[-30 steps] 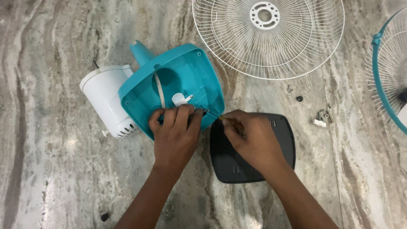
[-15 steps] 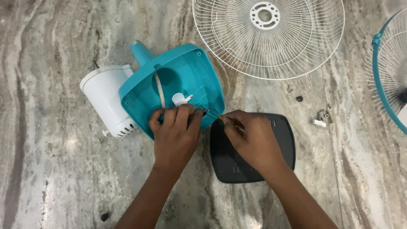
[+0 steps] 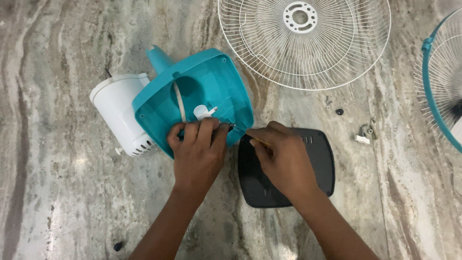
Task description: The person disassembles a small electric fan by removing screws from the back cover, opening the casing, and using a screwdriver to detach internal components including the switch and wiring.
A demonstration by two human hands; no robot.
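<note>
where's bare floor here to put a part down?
Free: the wide marble stretch left of the white motor housing, and the strip below the left hand. Also bottom right, beside the dark base plate. Crowded: top right, between white grille, loose screws and teal-rimmed grille.
</note>
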